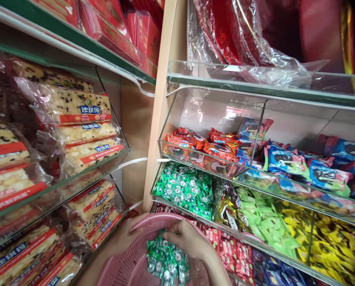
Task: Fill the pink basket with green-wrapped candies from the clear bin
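Note:
A pink plastic basket is at the bottom centre, with a pile of green-wrapped candies inside. My left hand is at the basket's left rim, its fingers wrapped over the edge. Inside the basket, my right hand is curled at the top of the pile, its fingertips touching green candies. Just above the basket, a glass shelf compartment holds many more of the same green candies.
Sesame snack bars fill glass shelves on the left. A wooden post stands between the shelving units. To the right are red-wrapped cookies, blue packets, light green candies and yellow ones. Glass edges jut out near the basket.

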The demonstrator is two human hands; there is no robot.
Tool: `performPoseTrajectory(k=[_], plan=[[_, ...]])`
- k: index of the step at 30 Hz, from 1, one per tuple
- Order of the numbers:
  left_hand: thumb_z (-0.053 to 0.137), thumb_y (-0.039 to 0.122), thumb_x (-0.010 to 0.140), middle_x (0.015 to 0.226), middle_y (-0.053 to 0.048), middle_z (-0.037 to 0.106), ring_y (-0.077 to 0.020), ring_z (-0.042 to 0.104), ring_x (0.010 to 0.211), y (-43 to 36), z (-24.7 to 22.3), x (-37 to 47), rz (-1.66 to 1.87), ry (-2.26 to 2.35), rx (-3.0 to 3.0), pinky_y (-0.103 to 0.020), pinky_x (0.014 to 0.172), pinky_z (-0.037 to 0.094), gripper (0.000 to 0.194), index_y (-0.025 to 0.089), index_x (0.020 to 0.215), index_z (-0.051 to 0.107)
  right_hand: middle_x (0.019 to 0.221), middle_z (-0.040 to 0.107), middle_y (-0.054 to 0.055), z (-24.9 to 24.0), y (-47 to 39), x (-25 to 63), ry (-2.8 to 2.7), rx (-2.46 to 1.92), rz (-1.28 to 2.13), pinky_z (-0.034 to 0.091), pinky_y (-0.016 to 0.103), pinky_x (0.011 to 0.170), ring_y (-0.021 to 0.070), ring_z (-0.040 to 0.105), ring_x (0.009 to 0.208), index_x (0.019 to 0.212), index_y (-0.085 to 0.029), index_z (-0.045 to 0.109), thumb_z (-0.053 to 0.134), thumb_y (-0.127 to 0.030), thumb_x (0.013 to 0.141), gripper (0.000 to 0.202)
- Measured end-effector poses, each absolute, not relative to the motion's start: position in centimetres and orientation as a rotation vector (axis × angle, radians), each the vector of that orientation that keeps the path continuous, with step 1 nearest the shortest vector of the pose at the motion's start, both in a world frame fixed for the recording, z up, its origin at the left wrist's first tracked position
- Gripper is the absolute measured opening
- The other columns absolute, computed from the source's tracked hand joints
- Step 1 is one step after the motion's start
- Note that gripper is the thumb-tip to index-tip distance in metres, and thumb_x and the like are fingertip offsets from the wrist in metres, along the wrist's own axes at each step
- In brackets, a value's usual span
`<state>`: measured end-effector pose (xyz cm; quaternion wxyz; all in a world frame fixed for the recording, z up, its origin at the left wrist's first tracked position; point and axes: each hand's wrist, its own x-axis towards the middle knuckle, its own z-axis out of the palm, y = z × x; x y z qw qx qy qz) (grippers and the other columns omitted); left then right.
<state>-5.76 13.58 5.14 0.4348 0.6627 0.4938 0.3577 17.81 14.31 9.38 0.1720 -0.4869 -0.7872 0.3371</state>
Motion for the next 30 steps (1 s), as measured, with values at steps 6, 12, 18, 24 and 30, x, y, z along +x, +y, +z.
performPoseTrajectory(k=[6,12,18,24,30], plan=[[0.057,0.037,0.077,0.123,-0.001,0.063,-0.0241,0.047,0.124,13.4,5.7,-5.5,0.914,1.181,1.592,-0.034,0.108,0.032,0.045,0.025,0.12,0.06,0.05,0.038,-0.005,7.6,15.5,19.0,-2.23,-1.57,0.775,0.022,0.022,0.047,0.0085,0.034,0.052,0.052,-0.015,0.053,0.056,-0.041,0.077,0.036],[0.059,0.037,0.076,0.124,-0.002,0.063,-0.0253,0.049,0.122,13.5,5.6,-5.4,0.946,1.17,1.59,-0.035,0.108,0.032,0.046,0.023,0.12,0.06,0.047,0.04,-0.004,7.3,16.1,19.5,-2.186,-1.521,0.879,0.024,0.021,0.046,0.0086,0.036,0.049,0.051,-0.015,0.054,0.051,-0.046,0.08,0.043],[0.058,0.032,0.079,0.131,-0.003,0.057,-0.0252,0.048,0.124,13.8,5.0,-5.6,0.905,1.207,1.68,-0.038,0.11,0.03,0.045,0.024,0.123,0.057,0.046,0.049,-0.002,7.1,16.2,19.5,-2.157,-1.584,0.91,0.027,0.021,0.048,0.0102,0.043,0.048,0.061,-0.013,0.064,0.051,-0.044,0.081,0.039],[0.056,0.032,0.08,0.135,-0.004,0.053,-0.0255,0.045,0.127,14.0,4.8,-5.5,0.85,1.249,1.701,-0.038,0.11,0.03,0.047,0.022,0.126,0.054,0.051,0.057,0.002,7.5,16.0,19.4,-2.22,-1.69,0.764,0.031,0.023,0.052,0.013,0.05,0.054,0.057,-0.016,0.062,0.051,-0.042,0.082,0.037],[0.056,0.034,0.08,0.133,-0.006,0.055,-0.0262,0.045,0.126,13.9,5.0,-5.6,0.875,1.227,1.697,-0.037,0.109,0.029,0.047,0.02,0.125,0.055,0.057,0.057,0.002,8.3,15.3,19.2,-2.232,-1.691,0.617,0.028,0.023,0.053,0.0132,0.049,0.057,0.057,-0.017,0.059,0.052,-0.043,0.082,0.037]])
